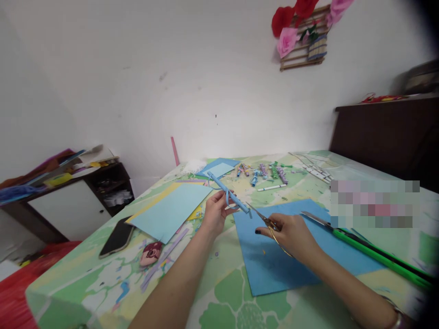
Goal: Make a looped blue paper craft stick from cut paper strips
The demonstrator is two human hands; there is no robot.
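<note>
Paper roll (222, 186), blue, slim, tilted, looping strip (227, 199)

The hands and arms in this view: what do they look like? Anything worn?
The left hand and right hand are human and ungloved. No sleeve shows on the left forearm or the right forearm, which seems to carry a silvery bangle. One dark nail shows on the right hand.

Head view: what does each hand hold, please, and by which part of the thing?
The left hand holds a rolled blue paper tube near its middle. The right hand holds the scissors by their gold-coloured handles.
</note>
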